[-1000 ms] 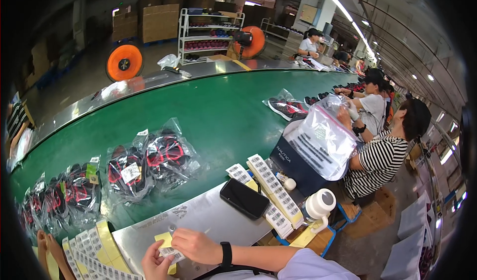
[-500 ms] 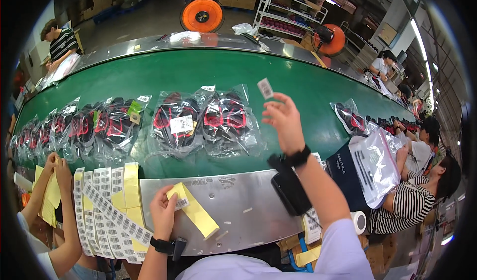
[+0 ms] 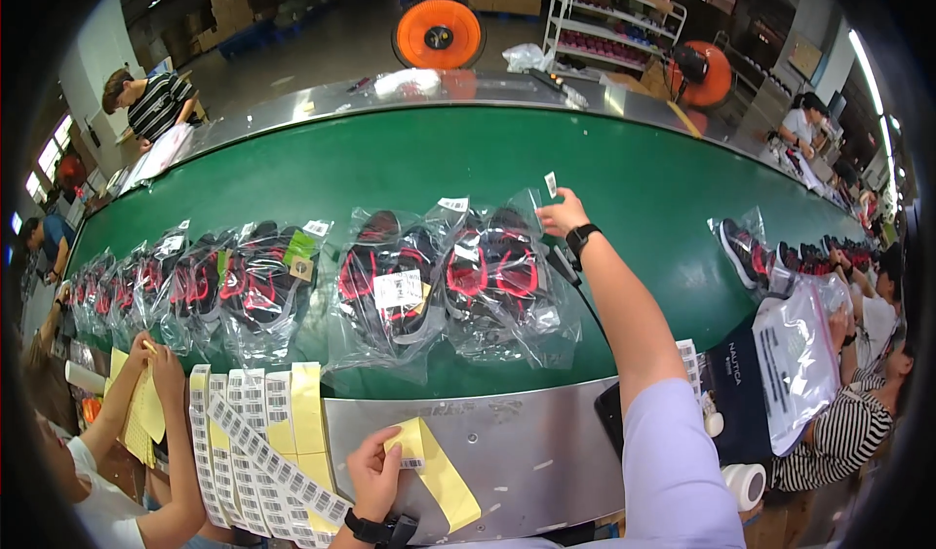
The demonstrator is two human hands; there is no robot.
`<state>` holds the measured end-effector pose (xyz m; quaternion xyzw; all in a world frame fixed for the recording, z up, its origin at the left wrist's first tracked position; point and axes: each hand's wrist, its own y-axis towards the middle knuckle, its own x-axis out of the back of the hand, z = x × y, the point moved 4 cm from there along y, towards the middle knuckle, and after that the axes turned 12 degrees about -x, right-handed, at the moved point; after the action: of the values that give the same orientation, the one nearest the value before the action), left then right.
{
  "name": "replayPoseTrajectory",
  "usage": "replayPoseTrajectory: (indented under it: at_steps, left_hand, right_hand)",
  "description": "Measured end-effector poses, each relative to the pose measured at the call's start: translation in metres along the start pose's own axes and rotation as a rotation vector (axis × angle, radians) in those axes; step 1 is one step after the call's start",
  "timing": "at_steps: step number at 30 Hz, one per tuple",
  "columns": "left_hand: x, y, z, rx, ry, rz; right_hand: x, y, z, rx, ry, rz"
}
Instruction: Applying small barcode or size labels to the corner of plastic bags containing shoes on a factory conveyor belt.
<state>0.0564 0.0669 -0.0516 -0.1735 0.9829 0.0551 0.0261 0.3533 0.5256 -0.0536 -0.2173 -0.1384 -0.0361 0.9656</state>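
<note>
My left hand pinches the top of a yellow backing strip that bears a white barcode label and lies over the metal table edge. A small white barcode label is held up by the fingertips of my right hand. Just left of and below that hand, a pair of black and red shoes in a clear plastic bag rests on the green conveyor belt. Beside it lies another bagged pair, with a white label on its bag. Both my wrists carry black bands.
Several more bagged pairs line the belt's left side. Barcode label strips hang over the near edge. A co-worker's hands hold yellow sheets at left. At right are a dark blue bag and a person in stripes.
My right hand has moved farther out and left, to the top edge of the nearest shoe bag, with its label. The whole view has shifted. My left hand keeps its grip on the strip.
</note>
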Motion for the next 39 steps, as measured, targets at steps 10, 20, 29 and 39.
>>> replayPoseTrajectory:
  at_steps: [10, 20, 29, 39]
  left_hand:
    - [0.005, 0.006, -0.002, 0.025, 0.073, 0.039]
    - [-0.005, 0.003, 0.002, 0.036, 0.106, 0.066]
    - [-0.016, 0.000, 0.004, 0.020, 0.112, 0.023]
    - [-0.026, -0.003, 0.006, 0.021, 0.112, 0.017]
  right_hand:
    - [0.038, -0.034, -0.027, -0.130, 0.102, 0.132]
    - [0.053, -0.016, 0.031, 0.123, 0.037, 0.135]
    - [0.033, 0.007, 0.006, -0.100, -0.046, 0.179]
    - [0.025, -0.001, -0.023, -0.076, 0.229, 0.089]
